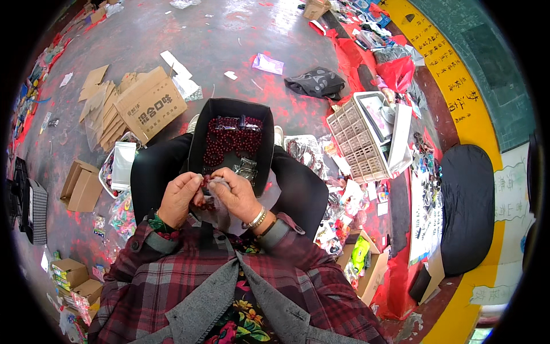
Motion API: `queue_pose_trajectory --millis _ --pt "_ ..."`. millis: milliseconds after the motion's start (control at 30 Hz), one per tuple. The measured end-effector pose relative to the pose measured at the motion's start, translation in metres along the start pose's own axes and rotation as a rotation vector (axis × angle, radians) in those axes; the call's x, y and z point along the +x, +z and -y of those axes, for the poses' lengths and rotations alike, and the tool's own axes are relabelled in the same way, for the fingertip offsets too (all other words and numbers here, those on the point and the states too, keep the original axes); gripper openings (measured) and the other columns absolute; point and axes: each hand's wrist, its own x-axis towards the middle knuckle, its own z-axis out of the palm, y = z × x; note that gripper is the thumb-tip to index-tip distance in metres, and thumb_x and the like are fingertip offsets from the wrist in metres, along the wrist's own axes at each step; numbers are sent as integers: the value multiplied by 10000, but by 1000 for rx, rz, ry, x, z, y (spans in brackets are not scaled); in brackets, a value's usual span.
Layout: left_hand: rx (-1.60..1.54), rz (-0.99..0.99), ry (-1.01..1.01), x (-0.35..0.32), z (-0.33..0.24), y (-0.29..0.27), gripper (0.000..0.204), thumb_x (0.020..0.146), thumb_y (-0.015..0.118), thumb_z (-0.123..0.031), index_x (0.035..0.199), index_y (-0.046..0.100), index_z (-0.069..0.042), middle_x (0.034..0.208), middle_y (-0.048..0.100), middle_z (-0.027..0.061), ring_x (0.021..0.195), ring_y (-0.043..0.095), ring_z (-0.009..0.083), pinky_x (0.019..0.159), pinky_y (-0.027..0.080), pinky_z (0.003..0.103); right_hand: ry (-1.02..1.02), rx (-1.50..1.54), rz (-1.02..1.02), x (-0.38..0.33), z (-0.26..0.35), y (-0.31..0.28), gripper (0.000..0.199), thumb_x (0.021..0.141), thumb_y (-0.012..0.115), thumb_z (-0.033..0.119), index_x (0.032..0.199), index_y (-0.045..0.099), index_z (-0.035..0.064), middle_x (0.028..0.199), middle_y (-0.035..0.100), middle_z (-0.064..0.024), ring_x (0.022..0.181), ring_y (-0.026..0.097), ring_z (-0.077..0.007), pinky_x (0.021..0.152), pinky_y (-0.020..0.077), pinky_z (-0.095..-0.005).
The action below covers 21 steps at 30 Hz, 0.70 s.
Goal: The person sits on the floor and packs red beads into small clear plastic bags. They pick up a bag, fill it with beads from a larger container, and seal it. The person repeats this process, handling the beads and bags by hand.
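Over the near end of a black box (198,135) on my lap, my two hands meet with fingers pinched. My left hand (179,198) is closed on a small string of dark red beads (199,200), part of it hidden by the fingers. My right hand (238,199) pinches a thin, clear plastic bag (219,213) that hangs below the fingers beside the beads. Inside the box lie many dark red bead strings (232,143). Several small clear packets (246,170) rest there too, at the near right and along the far part.
Flattened cardboard (152,103) lies at the far left, with an open carton (82,186) nearer. A white tub (123,163) stands by my left knee. To the right are a cream plastic crate (358,140), plastic-wrapped goods (303,152) and a carton (372,275). A dark cloth (315,83) lies beyond.
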Motion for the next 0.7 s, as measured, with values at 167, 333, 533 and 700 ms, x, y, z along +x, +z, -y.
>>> queue_pose_trajectory --millis 167,333,533,700 --pt "-122 5 -161 0 6 1 176 918 505 -192 917 540 -20 611 509 21 538 483 96 545 408 218 100 59 -98 1 -8 -3 318 944 431 280 802 536 15 656 552 -67 598 541 -160 550 418 -300" --pt "-125 75 -184 0 9 -2 188 929 481 -200 912 538 -22 602 498 11 520 453 77 504 377 205 157 182 -92 1 -18 -4 333 958 394 283 885 569 9 756 579 -65 698 550 -142 614 436 -308" --pt "53 89 -259 0 9 -9 225 943 459 -232 853 532 -39 586 495 -7 483 426 53 452 331 178 -181 -133 28 4 1 -3 220 887 501 173 1016 582 14 909 585 -126 825 572 -267 700 458 -341" --pt "-10 123 -376 -2 2 1 256 949 443 -259 853 536 -40 578 503 -2 477 433 61 448 338 187 -158 -143 45 2 -2 -4 147 845 534 140 908 600 25 802 597 -122 736 585 -302 648 470 -347"
